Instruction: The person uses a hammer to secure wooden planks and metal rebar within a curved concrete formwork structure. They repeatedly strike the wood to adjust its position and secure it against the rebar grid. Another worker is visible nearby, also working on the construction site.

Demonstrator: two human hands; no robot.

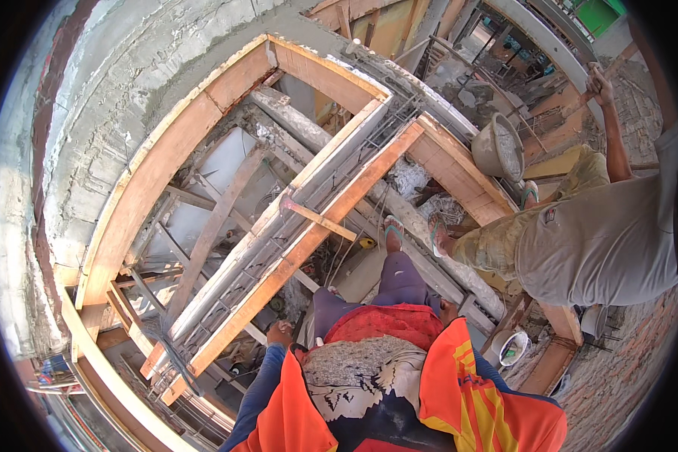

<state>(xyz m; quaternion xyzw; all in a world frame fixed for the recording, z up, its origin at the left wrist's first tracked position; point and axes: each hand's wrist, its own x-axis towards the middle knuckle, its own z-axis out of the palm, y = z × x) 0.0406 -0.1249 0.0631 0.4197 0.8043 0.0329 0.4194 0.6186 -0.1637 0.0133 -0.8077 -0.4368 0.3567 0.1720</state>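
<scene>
My left hand (280,333) is beside my left thigh, its fingers curled; whether anything is in them I cannot make out. By my right hip, my right hand (448,312) shows only in part, its fingers mostly hidden. Ahead of me runs a long beam form: an orange-brown plank (309,245) along its near side, with steel rebar (260,264) in the trough. Across the trough lies a short wooden stick (320,218) with a reddish end. My sandalled foot (393,235) stands on a timber, near a small yellow-and-black thing (367,243).
To the right stands another person (580,245), one raised hand (600,87) at a pole. A grey bucket of mortar (499,147) sits on the formwork, a white pail (511,346) lower right. Open gaps show between timbers (217,218). A rough concrete wall (120,105) rises left.
</scene>
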